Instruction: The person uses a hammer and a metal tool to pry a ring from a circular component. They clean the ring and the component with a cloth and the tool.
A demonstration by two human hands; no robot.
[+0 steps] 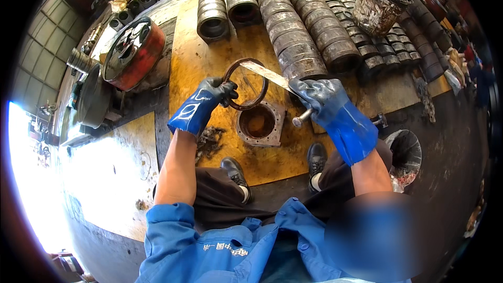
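Blue jacket (209, 246) above yellow board (209, 57), oily workshop floor (450, 141), rows of metal rings (309, 26).

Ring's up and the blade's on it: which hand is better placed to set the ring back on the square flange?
Left, probably: the left hand grips the ring directly above the square flange; the right hand holds the blade.

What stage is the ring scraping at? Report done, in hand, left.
Done: hard to judge; dark scraps lie on the board by the square flange. In hand: left hand holds a thin ring, right hand lays a flat blade on it. Left: cannot tell; rows of metal rings lie beyond.
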